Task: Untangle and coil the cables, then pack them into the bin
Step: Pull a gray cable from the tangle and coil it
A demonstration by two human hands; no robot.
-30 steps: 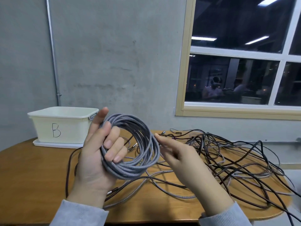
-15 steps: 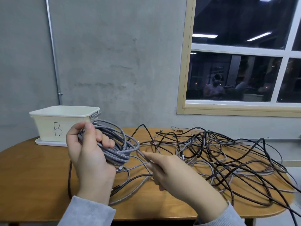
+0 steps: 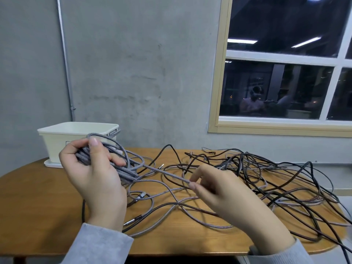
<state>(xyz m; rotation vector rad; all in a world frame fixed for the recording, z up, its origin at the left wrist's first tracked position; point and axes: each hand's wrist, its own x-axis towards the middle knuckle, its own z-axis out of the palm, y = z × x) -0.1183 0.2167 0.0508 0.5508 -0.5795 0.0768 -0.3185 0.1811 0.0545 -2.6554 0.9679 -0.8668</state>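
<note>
The head camera looks down at a rounded wooden table [image 3: 38, 206] set against a grey concrete wall [image 3: 133, 73]; a window [image 3: 285, 73] with a pale yellow frame shows darkness outside.

The left hand [image 3: 93, 174] is raised above the table, its fingers and thumb curled round a coiled grey cable [image 3: 118, 166]; the cable is braided, in a silver-grey weave, and its loops are squeezed into a flattened bundle that sticks out past the fingers toward the right. One straight strand of the same cable runs from the bundle down to the right hand [image 3: 219, 191], whose thumb and forefinger pinch it near its end.

A tangle of loose cables [image 3: 257, 178] spreads over the right half of the table, dark brown and black ones mixed with pale grey braided ones; several metal plugs lie among them.

A cream plastic bin [image 3: 57, 143] stands on its lid at the table's far left corner, behind the left hand; the marking on its front is hidden by the hand and cannot be read.

A second ago the coil stood open as a round ring in the left hand and the letter B on the bin was visible; the ring is now pressed flat, and the right hand has moved from beside the coil to pinching the strand.
</note>
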